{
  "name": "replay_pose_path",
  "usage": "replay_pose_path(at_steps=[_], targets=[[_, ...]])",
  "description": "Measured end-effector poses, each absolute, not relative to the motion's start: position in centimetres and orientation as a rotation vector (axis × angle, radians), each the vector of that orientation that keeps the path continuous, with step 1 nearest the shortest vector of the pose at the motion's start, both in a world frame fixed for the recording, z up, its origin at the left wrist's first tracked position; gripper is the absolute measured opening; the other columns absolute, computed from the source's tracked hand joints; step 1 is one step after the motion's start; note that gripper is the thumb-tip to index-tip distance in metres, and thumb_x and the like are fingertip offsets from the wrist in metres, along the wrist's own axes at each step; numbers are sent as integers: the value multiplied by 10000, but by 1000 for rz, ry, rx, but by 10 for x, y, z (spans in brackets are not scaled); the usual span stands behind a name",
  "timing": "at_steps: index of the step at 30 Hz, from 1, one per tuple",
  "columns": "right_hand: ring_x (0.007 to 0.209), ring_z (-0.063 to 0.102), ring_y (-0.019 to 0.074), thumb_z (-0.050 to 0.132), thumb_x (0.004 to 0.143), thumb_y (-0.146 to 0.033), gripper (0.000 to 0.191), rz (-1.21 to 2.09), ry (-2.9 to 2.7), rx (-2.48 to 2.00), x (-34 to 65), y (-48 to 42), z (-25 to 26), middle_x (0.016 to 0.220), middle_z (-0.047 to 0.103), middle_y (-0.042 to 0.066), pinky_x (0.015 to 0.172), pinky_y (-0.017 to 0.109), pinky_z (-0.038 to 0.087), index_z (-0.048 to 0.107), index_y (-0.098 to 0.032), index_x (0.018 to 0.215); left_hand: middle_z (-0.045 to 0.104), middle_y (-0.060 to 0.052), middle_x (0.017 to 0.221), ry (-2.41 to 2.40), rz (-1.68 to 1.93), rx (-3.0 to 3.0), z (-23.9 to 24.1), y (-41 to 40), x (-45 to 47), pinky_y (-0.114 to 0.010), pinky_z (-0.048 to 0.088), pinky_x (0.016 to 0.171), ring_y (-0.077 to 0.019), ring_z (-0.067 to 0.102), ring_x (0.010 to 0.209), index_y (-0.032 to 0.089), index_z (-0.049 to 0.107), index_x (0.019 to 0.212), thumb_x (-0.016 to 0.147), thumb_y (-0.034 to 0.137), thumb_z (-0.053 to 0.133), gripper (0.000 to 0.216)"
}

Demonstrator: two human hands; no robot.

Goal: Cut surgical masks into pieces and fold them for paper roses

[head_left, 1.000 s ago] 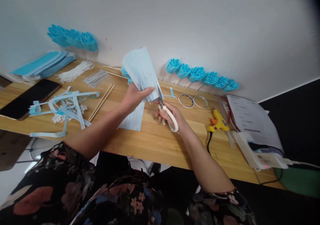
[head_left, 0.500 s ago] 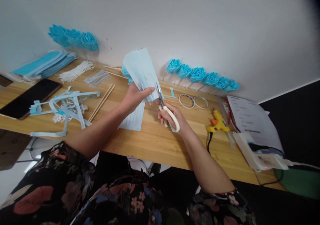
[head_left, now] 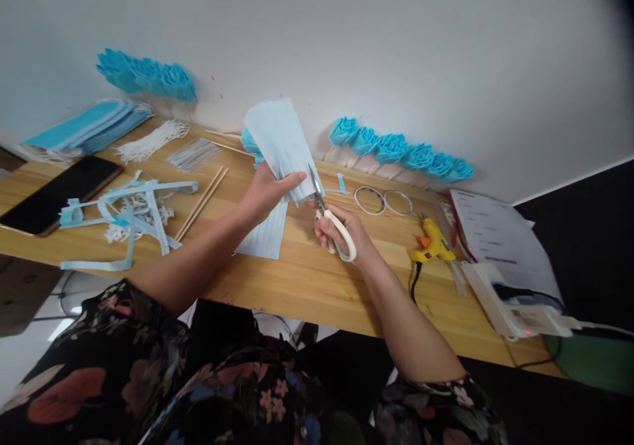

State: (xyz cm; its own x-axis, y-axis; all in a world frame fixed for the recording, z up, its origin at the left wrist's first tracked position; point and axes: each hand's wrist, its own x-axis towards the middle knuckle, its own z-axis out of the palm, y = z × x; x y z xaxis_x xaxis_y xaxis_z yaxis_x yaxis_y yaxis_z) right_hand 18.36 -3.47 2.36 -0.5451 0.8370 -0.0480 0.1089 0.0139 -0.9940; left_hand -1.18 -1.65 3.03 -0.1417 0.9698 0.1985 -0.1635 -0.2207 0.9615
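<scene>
My left hand [head_left: 270, 191] grips a stack of pale blue face mask sheets [head_left: 280, 131], its thumb pressed on the near end and the fingers hidden behind. White-handled scissors [head_left: 341, 234] are in my right hand [head_left: 354, 227], with fingers through the loops. Their blades lie at the right edge of the sheets, close to my left thumb. Below, another pale blue pleated sheet [head_left: 265, 234] rests on the wooden table [head_left: 307, 290]. Behind the held sheets, a blue mask-fabric flower [head_left: 251, 142] is partly covered.
Blue fabric flowers [head_left: 391, 146] lean along the wall, with more at left [head_left: 146, 75]. Left lie face masks [head_left: 89, 125], a phone [head_left: 59, 194], cut strips [head_left: 131, 214] and wooden sticks [head_left: 202, 202]. Right are tape rings [head_left: 369, 200], a yellow glue gun [head_left: 432, 241] and a power strip [head_left: 515, 300].
The held sheets have dipped very slightly. The scissor blades have shifted a little left and look somewhat closer together; the table items stay put.
</scene>
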Motion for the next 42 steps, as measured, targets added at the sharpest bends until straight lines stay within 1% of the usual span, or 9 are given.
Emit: replay_pose_path(at_steps=[8,12,18,22,26,30,34,38,42], targets=[[467,480,68,735,794,-571,597,1593,-1667,-1015,182,-35,25,637,560,-47,428,221,377,670,-148,1210,716,-119,1010,1048,1542,1131,26,-14,-13,-473,567,911,-317,685,1032,155,635,977,707,364,819,388],[462,478,68,742,782,-592,644,1593,-1661,-1019,183,-35,23,629,566,-49,420,218,375,661,-148,1242,720,-118,989,1049,1541,1145,26,-13,-13,-474,574,895,-318,685,1018,155,640,965,708,381,818,386],[463,485,65,753,767,-592,666,1596,-1655,-1023,182,-35,24,638,567,-51,415,217,372,659,-142,1250,725,-120,1015,1059,1534,1132,25,-14,-13,-472,576,902,-310,688,1021,152,643,985,708,378,805,393],[465,473,65,749,771,-588,653,1604,-1658,-1031,182,-35,23,641,559,-55,417,218,367,657,-160,1254,730,-111,1024,1052,1538,1114,24,-12,-12,-446,580,877,-300,694,1002,150,640,999,704,402,800,419],[470,469,71,731,779,-622,673,1588,-1673,-1035,183,-34,22,641,556,-53,425,223,367,642,-168,1268,729,-108,1038,1039,1540,1101,23,-11,-13,-419,580,862,-289,696,986,156,630,997,675,387,821,440],[501,514,87,699,779,-686,654,1548,-1765,-1000,185,-32,25,678,579,-34,445,237,389,634,-181,1189,728,-115,1027,1009,1522,1096,24,-13,-12,-441,588,859,-299,698,983,157,638,1001,669,395,835,453],[518,530,92,673,762,-749,646,1547,-1777,-986,185,-32,27,705,582,-29,452,240,401,598,-191,1078,726,-122,1022,1043,1503,1103,27,-18,-9,-477,581,900,-311,698,998,149,656,986,676,382,835,427],[532,535,94,687,743,-758,625,1557,-1753,-995,184,-32,26,714,592,-23,464,240,408,570,-198,995,729,-122,992,1048,1467,1147,28,-20,-6,-507,589,893,-333,697,998,157,661,958,676,392,835,406],[544,534,98,692,757,-740,593,1549,-1752,-996,184,-32,25,719,598,-15,472,247,411,576,-202,977,722,-128,1070,1022,1471,1193,29,-20,-6,-498,576,940,-346,669,1105,166,648,1030,676,383,837,457]])
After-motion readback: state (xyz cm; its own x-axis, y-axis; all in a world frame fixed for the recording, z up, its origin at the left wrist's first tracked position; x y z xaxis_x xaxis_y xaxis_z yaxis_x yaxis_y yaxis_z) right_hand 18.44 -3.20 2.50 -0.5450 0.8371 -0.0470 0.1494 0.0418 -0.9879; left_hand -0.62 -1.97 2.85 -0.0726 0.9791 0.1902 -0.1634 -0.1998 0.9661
